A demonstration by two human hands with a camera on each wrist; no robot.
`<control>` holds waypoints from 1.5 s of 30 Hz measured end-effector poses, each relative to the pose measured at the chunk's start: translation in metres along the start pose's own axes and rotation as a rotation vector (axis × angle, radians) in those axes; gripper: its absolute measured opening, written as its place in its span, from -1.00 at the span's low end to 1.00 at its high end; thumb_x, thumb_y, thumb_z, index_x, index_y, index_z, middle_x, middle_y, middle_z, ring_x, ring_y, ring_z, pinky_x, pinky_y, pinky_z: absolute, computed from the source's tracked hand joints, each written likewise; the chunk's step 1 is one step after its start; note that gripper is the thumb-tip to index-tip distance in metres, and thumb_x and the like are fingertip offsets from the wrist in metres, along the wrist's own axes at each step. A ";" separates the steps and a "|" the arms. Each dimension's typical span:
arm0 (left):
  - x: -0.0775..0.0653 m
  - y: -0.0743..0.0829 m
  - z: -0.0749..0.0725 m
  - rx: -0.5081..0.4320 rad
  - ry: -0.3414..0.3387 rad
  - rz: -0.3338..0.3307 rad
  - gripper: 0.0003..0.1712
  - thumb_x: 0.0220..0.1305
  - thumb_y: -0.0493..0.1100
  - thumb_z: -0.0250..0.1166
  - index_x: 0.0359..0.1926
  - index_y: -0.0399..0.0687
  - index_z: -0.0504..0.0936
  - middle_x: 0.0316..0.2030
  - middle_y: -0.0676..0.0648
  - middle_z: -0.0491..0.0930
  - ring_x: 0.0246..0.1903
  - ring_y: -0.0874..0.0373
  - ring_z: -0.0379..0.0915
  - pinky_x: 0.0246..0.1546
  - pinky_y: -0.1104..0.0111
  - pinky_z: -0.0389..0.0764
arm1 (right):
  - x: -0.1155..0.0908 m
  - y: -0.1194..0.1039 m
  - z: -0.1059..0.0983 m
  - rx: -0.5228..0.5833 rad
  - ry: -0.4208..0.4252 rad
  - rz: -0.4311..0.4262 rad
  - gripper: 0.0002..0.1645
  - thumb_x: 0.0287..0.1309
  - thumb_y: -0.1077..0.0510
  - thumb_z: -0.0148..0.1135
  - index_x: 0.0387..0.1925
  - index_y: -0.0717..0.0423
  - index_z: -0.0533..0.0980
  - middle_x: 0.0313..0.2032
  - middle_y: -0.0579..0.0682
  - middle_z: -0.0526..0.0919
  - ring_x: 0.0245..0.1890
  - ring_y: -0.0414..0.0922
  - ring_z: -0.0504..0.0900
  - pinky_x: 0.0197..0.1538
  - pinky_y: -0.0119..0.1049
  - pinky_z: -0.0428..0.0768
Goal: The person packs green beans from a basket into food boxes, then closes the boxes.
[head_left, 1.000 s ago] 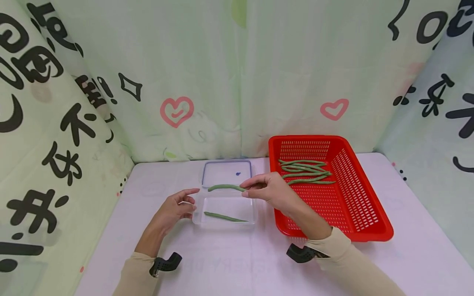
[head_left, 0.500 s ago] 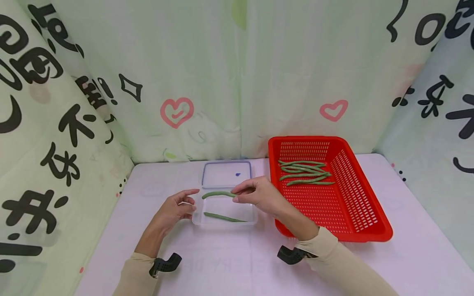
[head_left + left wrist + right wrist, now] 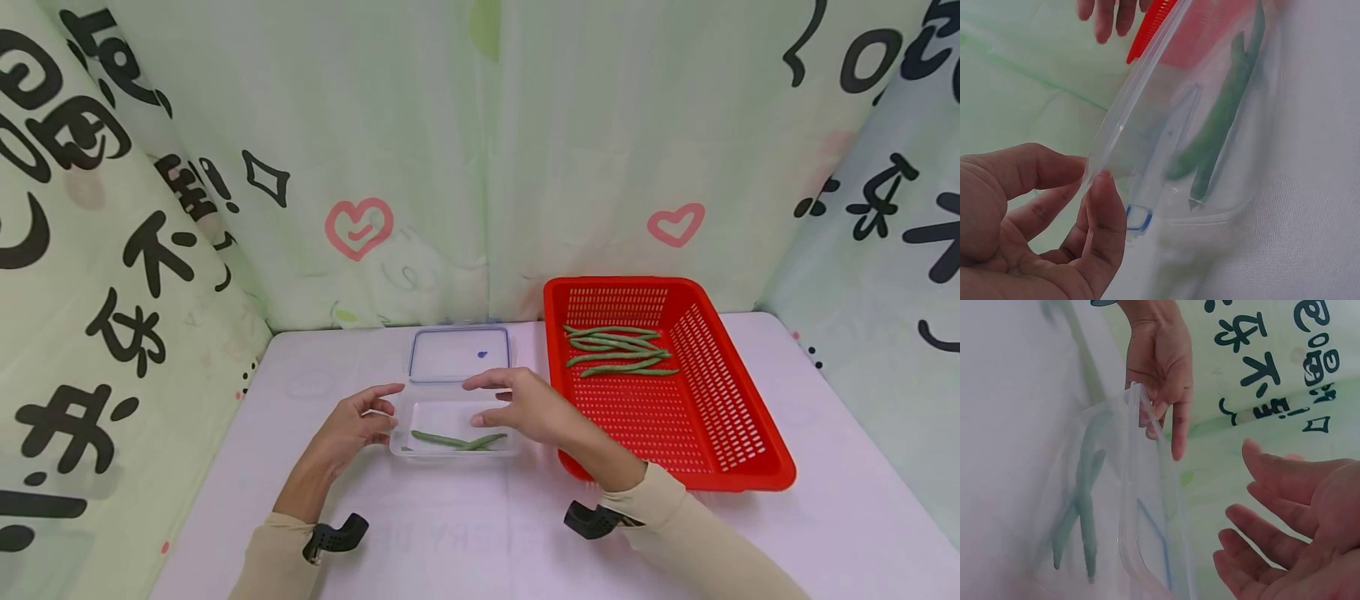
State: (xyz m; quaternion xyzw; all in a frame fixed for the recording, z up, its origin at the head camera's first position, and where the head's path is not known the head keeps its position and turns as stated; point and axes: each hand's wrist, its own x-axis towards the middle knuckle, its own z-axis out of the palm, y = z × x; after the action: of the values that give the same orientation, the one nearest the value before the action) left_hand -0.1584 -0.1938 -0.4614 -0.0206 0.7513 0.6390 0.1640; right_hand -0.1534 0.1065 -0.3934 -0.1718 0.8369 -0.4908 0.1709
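A clear plastic container (image 3: pixel 438 412) stands on the table with two green beans (image 3: pixel 435 437) crossed inside it, near its front side. My left hand (image 3: pixel 358 421) is at the container's left end; in the left wrist view its thumb and a finger pinch the rim (image 3: pixel 1125 119). Over the container's right part hovers my right hand (image 3: pixel 525 407), fingers spread apart and holding nothing. In the right wrist view, that hand (image 3: pixel 1291 531) is beside the clear wall, with the crossed beans (image 3: pixel 1085 500) visible through the plastic.
A red perforated basket (image 3: pixel 675 433) stands to the right with several green beans (image 3: pixel 618 346) in its back left part. Behind the container lies a clear lid (image 3: pixel 459 354) with a blue seal. Printed curtains (image 3: pixel 487 167) enclose the table's back and sides.
My right hand moved left and slightly down over the container, then let go of a green bean, which dropped across the one inside. Its fingers spread. My left hand stayed put.
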 end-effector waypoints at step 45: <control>0.001 -0.001 -0.002 0.006 -0.003 0.006 -0.35 0.29 -0.43 0.27 0.39 -0.09 0.48 -0.12 -0.13 0.44 -0.20 0.07 0.48 -0.19 0.31 0.67 | -0.044 0.049 -0.120 0.103 0.044 -0.006 -0.52 0.20 0.08 0.45 0.12 0.17 0.61 0.02 0.18 0.70 0.04 0.19 0.67 0.03 -0.16 0.70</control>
State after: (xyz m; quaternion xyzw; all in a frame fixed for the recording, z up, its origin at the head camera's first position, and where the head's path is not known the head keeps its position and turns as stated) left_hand -0.1597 -0.1954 -0.4627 -0.0168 0.7529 0.6372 0.1635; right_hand -0.1744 0.2404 -0.3764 -0.1546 0.8134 -0.5377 0.1595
